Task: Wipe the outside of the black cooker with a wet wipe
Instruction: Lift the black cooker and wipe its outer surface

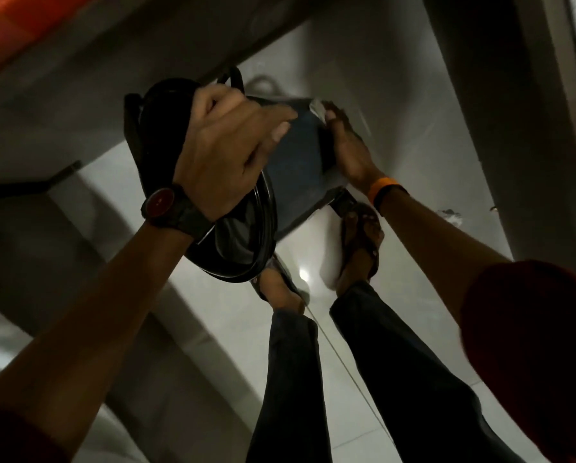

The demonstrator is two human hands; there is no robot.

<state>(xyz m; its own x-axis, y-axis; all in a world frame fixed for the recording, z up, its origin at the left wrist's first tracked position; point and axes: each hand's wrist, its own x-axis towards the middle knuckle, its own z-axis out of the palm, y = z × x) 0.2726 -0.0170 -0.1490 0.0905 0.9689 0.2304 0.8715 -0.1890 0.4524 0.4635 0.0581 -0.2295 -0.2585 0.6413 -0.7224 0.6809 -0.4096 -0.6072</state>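
Black cooker [290, 168], one only, is held up in the air above the pale tiled floor [313, 345], tilted on its side so that its round rim with the glossy ring [246, 248] faces down and toward the person. Two hands hold it. The left hand [226, 148], a dark watch [169, 208] on its wrist, is spread wide over the top and near side of the body, its thumb lying flat on the dark wall. The right hand [350, 148], with an orange band [382, 192] at the wrist, is closed on the far edge of the cooker and pinches one small white wet wipe [316, 106] against it; the wipe is blurred. A dark cord loop [235, 78] shows just behind the cooker. Below stand two feet in sandals [363, 242], the right one partly under the cooker's lower edge. A grey ledge [179, 51] runs close behind the cooker's top; open floor lies to the right and toward the person.
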